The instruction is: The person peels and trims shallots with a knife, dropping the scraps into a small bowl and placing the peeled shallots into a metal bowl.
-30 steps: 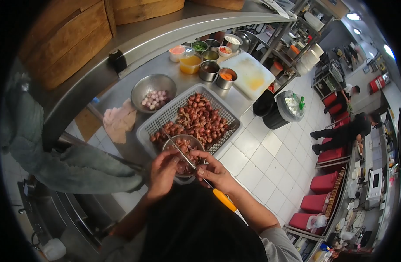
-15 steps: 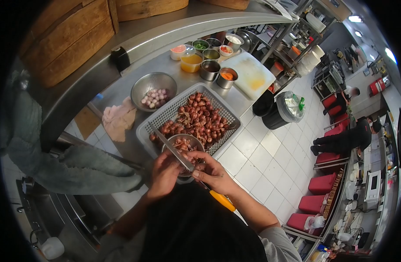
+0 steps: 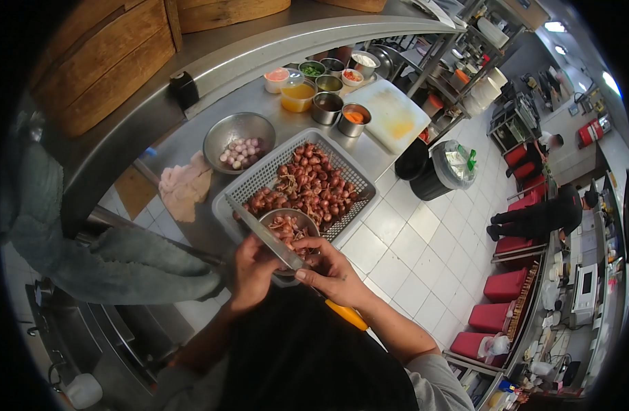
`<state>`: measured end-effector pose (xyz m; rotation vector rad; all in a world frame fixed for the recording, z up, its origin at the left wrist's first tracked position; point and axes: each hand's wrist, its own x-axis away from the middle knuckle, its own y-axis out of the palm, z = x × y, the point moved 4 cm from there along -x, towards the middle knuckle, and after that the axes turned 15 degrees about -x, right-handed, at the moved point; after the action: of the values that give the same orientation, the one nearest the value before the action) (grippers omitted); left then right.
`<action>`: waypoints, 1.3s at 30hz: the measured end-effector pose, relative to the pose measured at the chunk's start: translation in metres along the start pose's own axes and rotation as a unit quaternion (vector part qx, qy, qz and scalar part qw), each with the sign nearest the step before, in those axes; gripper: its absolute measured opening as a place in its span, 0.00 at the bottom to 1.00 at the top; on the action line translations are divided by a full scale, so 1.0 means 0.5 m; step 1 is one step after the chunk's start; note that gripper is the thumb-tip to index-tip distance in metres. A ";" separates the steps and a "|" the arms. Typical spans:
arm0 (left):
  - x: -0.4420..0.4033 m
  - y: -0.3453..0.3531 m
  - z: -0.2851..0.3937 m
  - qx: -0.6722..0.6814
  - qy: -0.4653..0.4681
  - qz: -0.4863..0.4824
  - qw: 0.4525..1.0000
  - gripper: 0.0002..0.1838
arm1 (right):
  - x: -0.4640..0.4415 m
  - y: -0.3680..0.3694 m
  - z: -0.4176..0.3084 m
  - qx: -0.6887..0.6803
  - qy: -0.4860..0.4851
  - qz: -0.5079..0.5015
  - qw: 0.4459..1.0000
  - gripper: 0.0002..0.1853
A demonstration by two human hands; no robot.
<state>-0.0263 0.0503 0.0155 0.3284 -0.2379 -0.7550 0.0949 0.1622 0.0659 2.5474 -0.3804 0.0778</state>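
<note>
My right hand [image 3: 335,275] is closed round a knife [image 3: 265,235] with a yellow handle, its long blade slanting up and left over a metal bowl. My left hand [image 3: 253,274] is curled at the blade's near side, fingers bent together; whatever they pinch is hidden by the blade. Beneath both hands, the metal bowl [image 3: 303,218] holds reddish skins and scraps. It sits at the near corner of a grey perforated basket [image 3: 369,205], which is heaped with unpeeled red shallots [image 3: 314,179]. Peeled shallots [image 3: 242,153] lie in a larger steel bowl [image 3: 218,130] behind the basket.
A pink cloth [image 3: 183,186] lies left of the basket. Several small containers, one with orange liquid [image 3: 297,97], stand behind it beside a white cutting board [image 3: 397,116]. A black bin [image 3: 431,183] stands on the floor at right. Two people are farther off at right.
The knife blade has turned so more of its flat side shows, and its tip has shifted slightly left. My right hand has moved a little left with it.
</note>
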 end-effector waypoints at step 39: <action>0.002 -0.010 -0.020 -0.068 0.002 0.011 0.998 0.14 | -0.012 -0.038 0.011 -0.112 0.070 -0.011 0.991 0.20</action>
<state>-0.0256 0.0481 0.0044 0.1982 -0.1851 -0.7452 0.0947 0.1761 0.0505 2.3086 -0.2880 0.1946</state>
